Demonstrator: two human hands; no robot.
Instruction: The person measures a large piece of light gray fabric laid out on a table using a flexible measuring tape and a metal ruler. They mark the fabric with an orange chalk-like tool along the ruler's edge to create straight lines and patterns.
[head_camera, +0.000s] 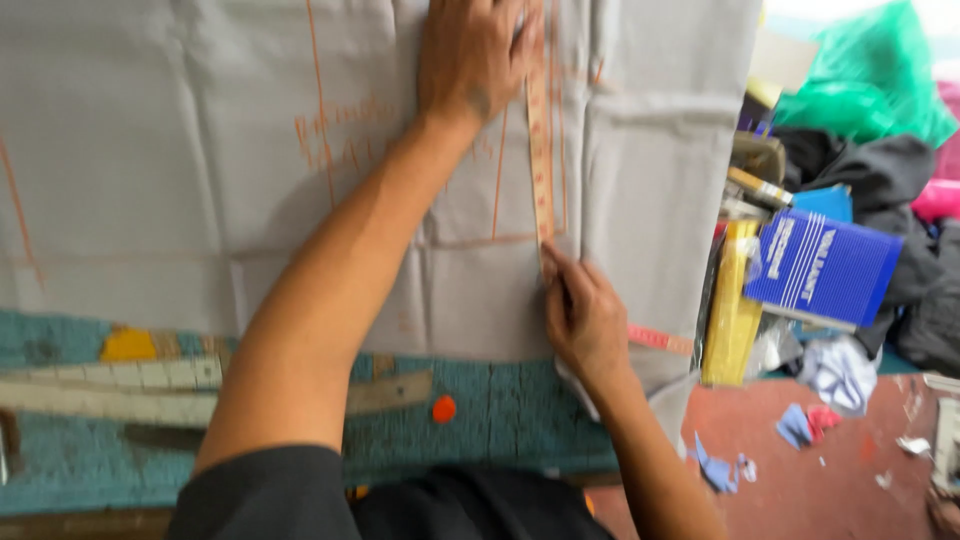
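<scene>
Measuring tape (540, 150) runs near-to-far along grey cloth (200, 170) on the desk (500, 420). Left hand (475, 55) presses its far stretch flat, fingers spread. Right hand (583, 320) pinches the near end, closer to the body; blue box (822, 268) at right.

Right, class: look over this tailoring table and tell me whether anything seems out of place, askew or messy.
Mostly the floor: fabric scraps in blue, pink and white lie scattered beside the table. The grey cloth shows fold creases, and its near right corner droops off the edge. The measuring tape lies straight between the left hand and right hand.
</scene>
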